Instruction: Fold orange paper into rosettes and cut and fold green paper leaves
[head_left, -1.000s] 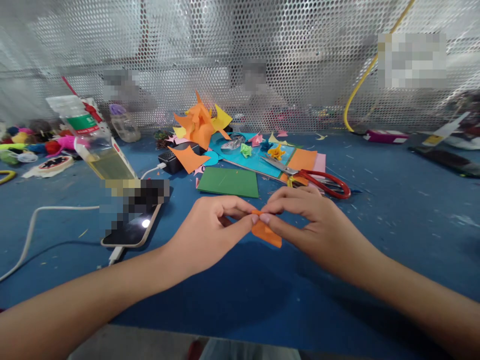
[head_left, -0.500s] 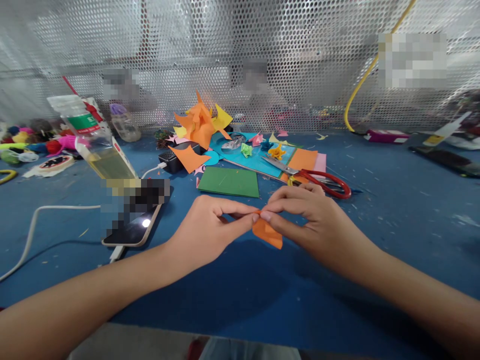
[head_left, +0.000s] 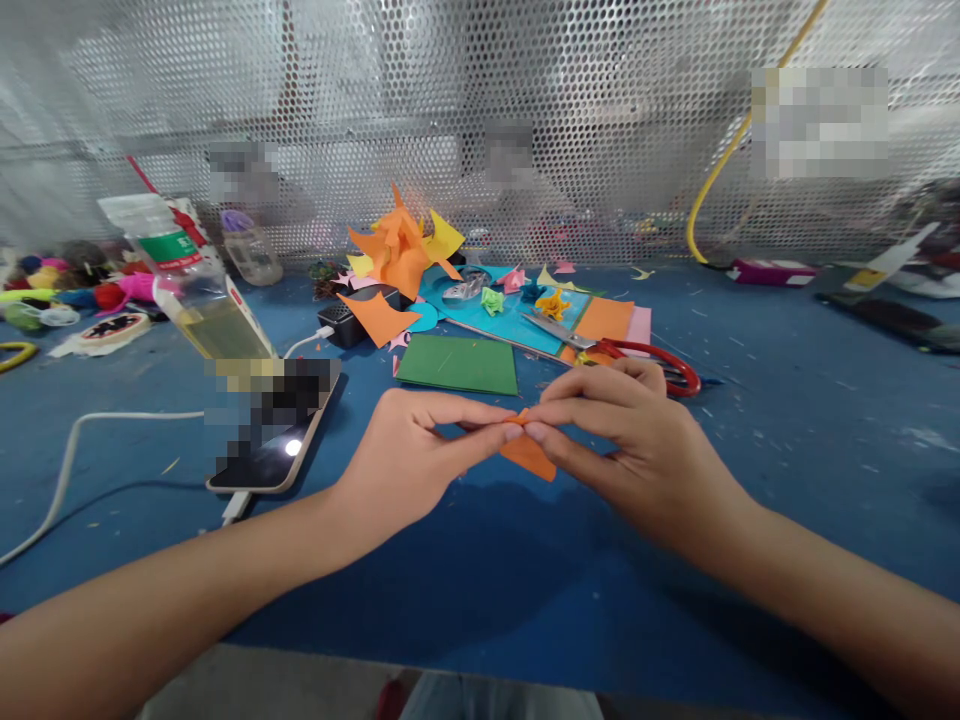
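A small piece of orange paper (head_left: 531,458) is held above the blue table, its free part hanging down below my fingertips. My left hand (head_left: 409,465) pinches its upper edge between thumb and forefinger. From the other side, my right hand (head_left: 637,450) pinches the same edge, its thumb almost touching the left thumb. The fingertips partly hide the upper edge, so any fold there is hard to make out. Just beyond my hands lie a green paper stack (head_left: 457,364) and red-handled scissors (head_left: 660,362).
A phone (head_left: 307,430) with a white cable and a tilted-looking bottle (head_left: 199,285) stand at left. Orange paper scraps (head_left: 397,245) are heaped behind, beside small folded paper pieces (head_left: 553,304) on blue sheets. A perforated metal panel (head_left: 600,130) closes off the back.
The orange paper has shifted slightly up and left, and less of it hangs below the fingers. My right hand's fingers have moved a little; both hands keep their pinch.
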